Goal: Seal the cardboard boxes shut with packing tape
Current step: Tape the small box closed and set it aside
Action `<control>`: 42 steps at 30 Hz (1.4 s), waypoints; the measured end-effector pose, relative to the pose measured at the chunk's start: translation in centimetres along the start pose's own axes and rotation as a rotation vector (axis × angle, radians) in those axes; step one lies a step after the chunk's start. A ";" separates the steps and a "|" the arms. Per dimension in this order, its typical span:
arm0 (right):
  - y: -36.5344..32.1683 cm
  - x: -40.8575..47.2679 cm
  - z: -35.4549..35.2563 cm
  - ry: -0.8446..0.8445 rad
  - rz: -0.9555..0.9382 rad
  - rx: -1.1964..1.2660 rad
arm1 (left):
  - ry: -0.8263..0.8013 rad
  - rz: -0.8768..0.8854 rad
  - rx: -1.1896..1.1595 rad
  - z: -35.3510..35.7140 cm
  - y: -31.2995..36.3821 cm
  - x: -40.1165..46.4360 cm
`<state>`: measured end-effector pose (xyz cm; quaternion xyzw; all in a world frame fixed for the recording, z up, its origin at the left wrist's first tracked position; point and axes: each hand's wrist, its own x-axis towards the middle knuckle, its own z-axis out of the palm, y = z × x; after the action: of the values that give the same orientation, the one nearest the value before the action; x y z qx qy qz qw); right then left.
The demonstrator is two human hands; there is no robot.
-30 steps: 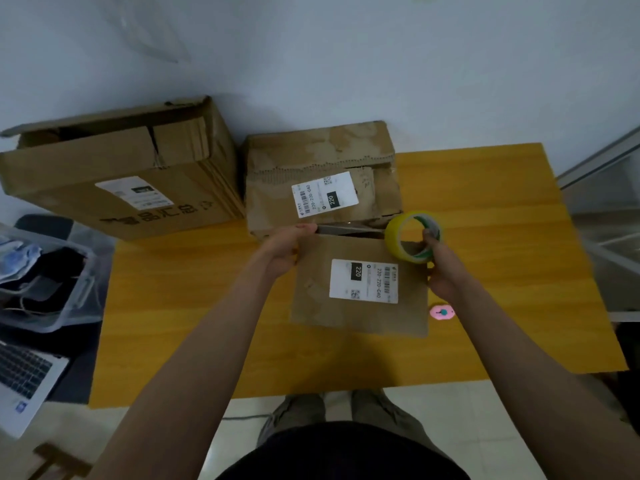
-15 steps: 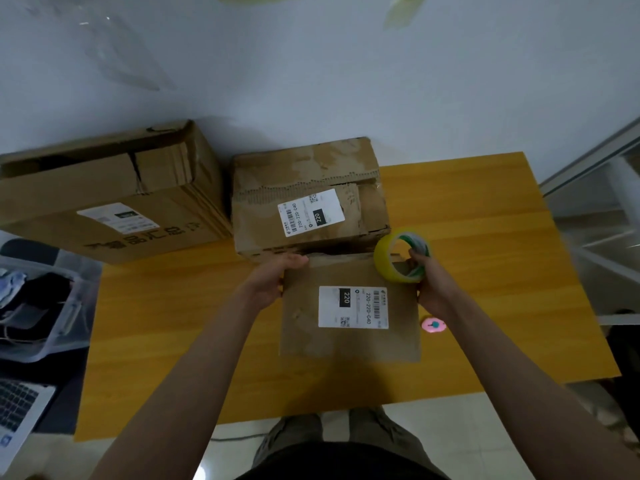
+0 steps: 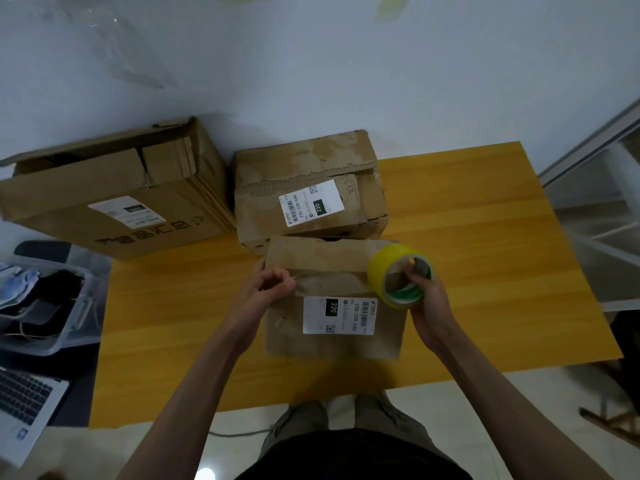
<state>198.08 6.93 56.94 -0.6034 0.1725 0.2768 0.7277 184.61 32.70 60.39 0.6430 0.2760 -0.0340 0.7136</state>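
Note:
A small brown cardboard box (image 3: 332, 344) with a white shipping label lies in front of me on the yellow table (image 3: 485, 271). My right hand (image 3: 427, 299) grips a yellow roll of packing tape (image 3: 398, 277) over the box's right top corner, fingers through its core. My left hand (image 3: 268, 287) is over the box's left edge, fingertips pinched together; a thin strip of tape seems to stretch from it towards the roll. A second, torn box (image 3: 308, 192) stands just behind, and a large box (image 3: 114, 195) sits at the back left.
A clear plastic bin (image 3: 45, 306) with cables and cloth stands left of the table, and a laptop (image 3: 24, 410) lies on the floor below it. A glass panel with a metal frame (image 3: 595, 216) is at the right. The wall rises right behind the boxes.
My left hand has shifted from the box's far left corner down to its left edge and closed its fingertips. The roll has dropped lower over the box's right side. The pink object is hidden now.

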 end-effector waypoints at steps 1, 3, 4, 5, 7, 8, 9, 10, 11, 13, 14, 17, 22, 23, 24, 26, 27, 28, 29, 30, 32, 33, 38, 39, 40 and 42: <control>0.3 -0.2 0.0 -0.008 -0.025 0.004 | 0.001 0.035 -0.007 -0.2 -0.1 -0.4; 1.0 -0.4 -0.1 -0.011 -0.055 -0.001 | 0.008 0.086 -0.013 -0.5 -0.6 -1.0; 1.3 -0.4 -0.1 -0.019 -0.062 0.002 | 0.015 0.088 -0.009 -0.6 -0.9 -1.3; 1.4 -0.5 -0.1 -0.034 -0.073 0.005 | 0.026 0.076 -0.001 -0.7 -1.4 -1.6; 1.6 -0.6 -0.1 -0.064 -0.073 -0.003 | 0.044 0.047 0.033 -0.6 -2.0 -2.3; 1.7 -0.7 -0.2 -0.073 -0.056 -0.004 | 0.049 0.037 0.053 -0.4 -2.2 -2.7; 1.7 -0.9 -0.3 -0.087 -0.052 -0.007 | 0.055 0.034 0.075 -0.3 -2.3 -3.1; 1.8 -1.0 -0.5 -0.107 -0.060 -0.012 | 0.064 0.034 0.096 -0.3 -2.4 -3.5; 1.9 -1.3 -0.7 -0.122 -0.072 -0.018 | 0.066 0.039 0.104 -0.2 -2.5 -4.0; 2.0 -2.0 -1.0 -0.135 -0.084 -0.030 | 0.089 0.058 0.109 -0.1 -2.4 -4.7; 2.0 -2.3 -1.1 -0.137 -0.086 -0.032 | 0.116 0.067 0.128 0.0 -2.3 -5.0; 2.7 -2.8 -1.9 -0.123 -0.106 -0.050 | 0.216 0.128 0.261 0.8 -1.5 -5.7; 2.6 -2.7 -3.5 0.068 -0.121 0.036 | 0.266 0.243 0.335 3.6 1.4 -6.2; 2.4 -2.6 -4.0 0.086 -0.150 0.035 | 0.256 0.218 0.313 4.3 1.8 -6.0; 1.9 -2.8 -4.3 0.090 -0.192 0.018 | 0.247 0.180 0.283 5.1 2.1 -5.7; 0.6 -3.2 -4.8 0.105 -0.288 -0.054 | 0.246 0.110 0.240 6.9 2.6 -5.1; -0.1 -3.5 -5.1 0.110 -0.354 -0.095 | 0.258 0.102 0.237 7.7 3.1 -4.8; -0.7 -3.7 -5.5 0.109 -0.424 -0.132 | 0.268 0.113 0.247 8.5 3.5 -4.5; -0.9 -3.5 -6.1 0.110 -0.479 -0.176 | 0.268 0.139 0.271 9.2 4.1 -4.1; -0.8 -3.4 -6.7 0.115 -0.518 -0.219 | 0.257 0.176 0.317 9.9 4.7 -3.5; 0.7 -2.4 -8.6 0.125 -0.505 -0.266 | 0.211 0.255 0.481 11.5 5.9 -2.2; 1.7 -1.9 -9.4 0.146 -0.469 -0.284 | 0.177 0.293 0.560 12.5 6.6 -1.4; 5.3 0.7 -12.3 0.158 -0.320 -0.368 | -0.093 0.401 0.781 18.7 9.3 2.1; 5.9 1.2 -12.7 0.153 -0.295 -0.379 | -0.131 0.422 0.837 19.8 9.5 2.8; 6.3 1.7 -13.0 0.146 -0.272 -0.395 | -0.165 0.449 0.887 20.9 9.6 3.4; 6.8 2.7 -13.3 0.131 -0.232 -0.426 | -0.236 0.493 0.972 22.8 9.4 4.8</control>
<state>197.15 -4.67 47.20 -0.7756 0.0866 0.1821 0.5982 200.46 14.46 67.24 0.9354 -0.0117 -0.0612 0.3480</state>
